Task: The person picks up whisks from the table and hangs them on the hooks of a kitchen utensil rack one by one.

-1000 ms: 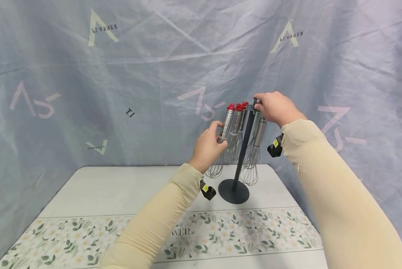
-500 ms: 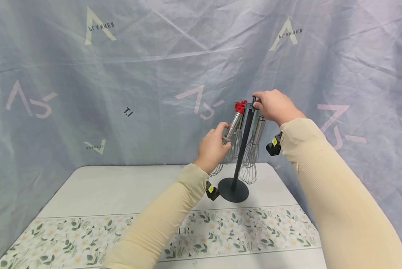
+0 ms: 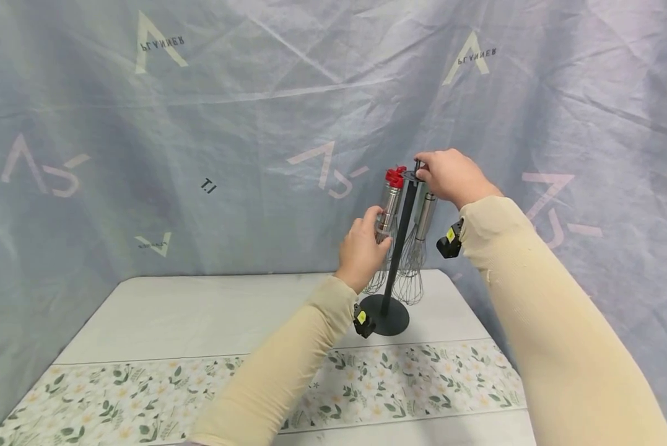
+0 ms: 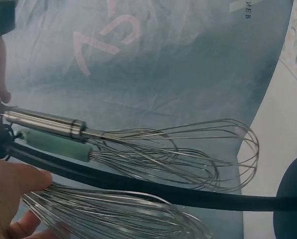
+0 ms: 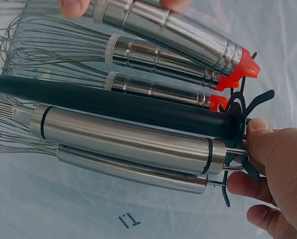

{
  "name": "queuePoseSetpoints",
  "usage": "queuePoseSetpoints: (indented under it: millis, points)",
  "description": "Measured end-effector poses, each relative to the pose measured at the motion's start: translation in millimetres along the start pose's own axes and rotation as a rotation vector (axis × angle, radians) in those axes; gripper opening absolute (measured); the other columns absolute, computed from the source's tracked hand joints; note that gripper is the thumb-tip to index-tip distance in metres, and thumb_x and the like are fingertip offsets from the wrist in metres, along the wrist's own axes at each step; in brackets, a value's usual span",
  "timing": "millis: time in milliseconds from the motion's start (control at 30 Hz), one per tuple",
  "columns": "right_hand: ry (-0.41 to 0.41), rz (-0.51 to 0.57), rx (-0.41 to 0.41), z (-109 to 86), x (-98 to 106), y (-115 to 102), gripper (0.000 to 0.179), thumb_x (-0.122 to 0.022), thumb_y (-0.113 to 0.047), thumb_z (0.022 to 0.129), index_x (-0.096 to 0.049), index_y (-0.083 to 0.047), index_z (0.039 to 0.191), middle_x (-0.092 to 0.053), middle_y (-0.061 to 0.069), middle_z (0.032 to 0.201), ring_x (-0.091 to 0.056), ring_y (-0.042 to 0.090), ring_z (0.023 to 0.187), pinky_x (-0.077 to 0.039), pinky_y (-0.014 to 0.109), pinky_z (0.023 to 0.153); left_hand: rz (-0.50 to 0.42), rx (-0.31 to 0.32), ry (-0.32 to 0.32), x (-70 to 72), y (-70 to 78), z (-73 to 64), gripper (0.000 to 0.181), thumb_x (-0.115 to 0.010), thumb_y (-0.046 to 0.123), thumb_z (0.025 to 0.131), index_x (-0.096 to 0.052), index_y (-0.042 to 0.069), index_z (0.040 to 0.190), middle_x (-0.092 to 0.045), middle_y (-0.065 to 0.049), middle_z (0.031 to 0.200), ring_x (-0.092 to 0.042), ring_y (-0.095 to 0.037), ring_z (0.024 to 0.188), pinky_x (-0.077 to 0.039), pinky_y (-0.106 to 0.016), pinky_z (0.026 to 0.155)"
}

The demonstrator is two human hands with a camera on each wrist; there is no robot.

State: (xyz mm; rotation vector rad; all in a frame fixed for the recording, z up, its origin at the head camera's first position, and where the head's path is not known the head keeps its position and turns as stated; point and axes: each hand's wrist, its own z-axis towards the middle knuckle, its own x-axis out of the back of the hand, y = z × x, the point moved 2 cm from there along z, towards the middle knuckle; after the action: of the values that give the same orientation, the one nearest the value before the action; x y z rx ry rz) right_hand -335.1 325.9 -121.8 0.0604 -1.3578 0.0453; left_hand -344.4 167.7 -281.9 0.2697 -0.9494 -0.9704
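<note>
A dark metal stand [image 3: 401, 241] rises from a round base, with hooks at its top. My right hand [image 3: 458, 176] pinches its top, thumb and fingers around the hooked ring [image 5: 236, 119]. My left hand [image 3: 361, 251] holds a red-tipped steel whisk [image 5: 173, 35] low on its handle, near the wires. The whisk tilts slightly, its red end close to the hooks; whether it hangs on one I cannot tell. Behind it hang two more red-tipped whisks [image 5: 158, 59]. On the other side hang two steel-handled whisks [image 5: 123, 139], one looking greenish in the left wrist view.
The round base [image 3: 386, 316] stands on a white table [image 3: 227, 316] with a flowered strip [image 3: 143, 396] across it, near the right rear edge. A grey printed curtain [image 3: 255, 124] hangs behind the table.
My left hand has moved right, bringing its whisk from beside the stand close against the other red-tipped ones. My right hand keeps its hold on the stand's top.
</note>
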Motion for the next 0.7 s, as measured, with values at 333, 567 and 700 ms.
queuePoseSetpoints:
  millis: [333,567,700]
  points:
    - [0.014,0.020,0.005,-0.6,-1.1,-2.7,0.053,-0.047,-0.022,0.109,-0.034,-0.004,0.157,-0.054,0.027,0.141,-0.055,0.044,0.125,-0.043,0.058,0.103,-0.132,0.035,-0.023,-22.0,-8.9,-7.0,0.075,-0.079,0.021,0.090,-0.034,0.025,0.151,-0.064,-0.004,0.110,-0.063,-0.020,0.087,-0.051,-0.038,0.070]
    - [0.034,0.018,0.013,-2.3,-2.2,-2.4,0.052,-0.047,-0.021,0.109,-0.034,-0.004,0.157,-0.056,0.027,0.138,-0.057,0.042,0.122,-0.045,0.057,0.101,-0.158,0.074,-0.046,-42.8,-20.9,-21.6,0.078,-0.078,0.021,0.091,-0.032,0.022,0.153,-0.060,-0.006,0.115,-0.060,-0.022,0.092,-0.051,-0.040,0.075]
    - [0.036,0.025,0.005,-4.6,-1.8,0.2,0.052,-0.046,-0.021,0.109,-0.034,-0.004,0.157,-0.057,0.026,0.138,-0.058,0.042,0.121,-0.045,0.057,0.100,-0.179,0.104,-0.070,-53.6,-28.5,-34.0,0.079,-0.078,0.022,0.091,-0.031,0.021,0.155,-0.057,-0.008,0.125,-0.057,-0.023,0.105,-0.051,-0.041,0.082]
